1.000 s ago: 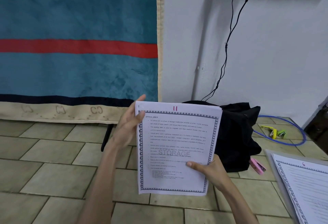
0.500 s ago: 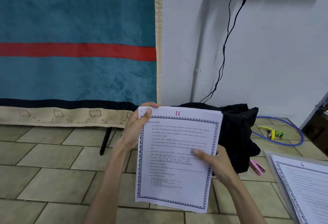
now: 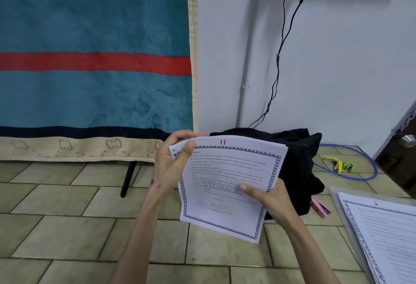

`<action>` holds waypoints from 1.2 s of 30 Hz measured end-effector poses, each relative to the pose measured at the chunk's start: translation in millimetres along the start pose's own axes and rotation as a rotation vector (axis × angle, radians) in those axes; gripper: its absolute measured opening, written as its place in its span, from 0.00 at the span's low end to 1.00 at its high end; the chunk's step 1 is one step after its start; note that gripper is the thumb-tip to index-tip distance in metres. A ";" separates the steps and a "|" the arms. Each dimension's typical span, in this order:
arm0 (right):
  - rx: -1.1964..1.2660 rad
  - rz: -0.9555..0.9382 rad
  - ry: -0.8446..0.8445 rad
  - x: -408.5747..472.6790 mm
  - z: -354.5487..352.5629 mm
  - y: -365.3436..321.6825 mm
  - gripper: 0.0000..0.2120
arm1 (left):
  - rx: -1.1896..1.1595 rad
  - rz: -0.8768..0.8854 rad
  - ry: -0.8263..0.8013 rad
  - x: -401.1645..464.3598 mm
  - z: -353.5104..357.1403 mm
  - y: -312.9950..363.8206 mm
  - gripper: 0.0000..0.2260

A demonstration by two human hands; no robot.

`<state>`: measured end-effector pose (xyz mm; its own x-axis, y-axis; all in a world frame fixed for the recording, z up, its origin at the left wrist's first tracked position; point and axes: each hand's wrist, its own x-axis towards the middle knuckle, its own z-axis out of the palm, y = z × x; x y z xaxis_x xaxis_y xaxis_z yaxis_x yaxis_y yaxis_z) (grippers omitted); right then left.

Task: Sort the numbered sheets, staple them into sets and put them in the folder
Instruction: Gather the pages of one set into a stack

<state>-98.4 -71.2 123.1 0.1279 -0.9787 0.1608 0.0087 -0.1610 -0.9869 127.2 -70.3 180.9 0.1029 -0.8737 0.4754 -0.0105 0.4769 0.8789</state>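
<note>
Both forearms reach up and forward from the bottom of the view, bare, meeting around a thin stack of sheets (image 3: 227,184) held above the tiled floor (image 3: 67,227). The left hand (image 3: 173,164) curls round the stack's upper left corner, thumb pressed on the front and fingers wrapped behind, so that the corner bends and the edges of the sheets fan apart slightly. The right hand (image 3: 270,196) pinches the right edge lower down, thumb lying flat across the printed page beside the pale word STORAGE, fingers hidden behind. The top sheet is white paper with a patterned border and a red 11 at its head; it bows gently outward. Behind it lies a black cloth bag (image 3: 299,162), soft and crumpled, with a pink stapler (image 3: 320,208) at its foot. At the lower right more bordered sheets rest in a pale folder (image 3: 351,227), the top one marked 6. A teal plush blanket (image 3: 94,47) with a red stripe hangs on the left.
</note>
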 end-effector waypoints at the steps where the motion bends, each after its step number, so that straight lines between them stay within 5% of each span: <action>1: 0.011 0.001 0.004 0.9 -0.6 -1.2 0.10 | 0.008 -0.009 0.006 2.4 0.1 3.2 0.03; 16: 0.014 0.079 -0.048 1.9 -0.8 -2.9 0.11 | -0.064 -0.103 -0.156 5.5 -4.1 13.4 0.11; 24: 0.133 0.322 -0.170 -2.6 -26.7 -19.4 0.17 | -0.065 -0.366 -0.196 24.0 -4.4 -0.3 0.08; 31: 0.135 0.614 -0.111 -36.2 -57.1 2.9 0.17 | -0.682 -0.795 -0.011 3.7 49.4 -71.6 0.10; 36: 0.230 0.719 -0.085 -60.6 -71.1 20.4 0.17 | -0.787 -0.954 0.297 6.6 93.6 -108.8 0.16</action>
<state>-176.4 -24.3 94.1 0.2558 -0.8180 -0.5151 0.0994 0.5523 -0.8277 36.0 -136.9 92.2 -0.0367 -0.8938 -0.4470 0.7706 -0.3101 0.5568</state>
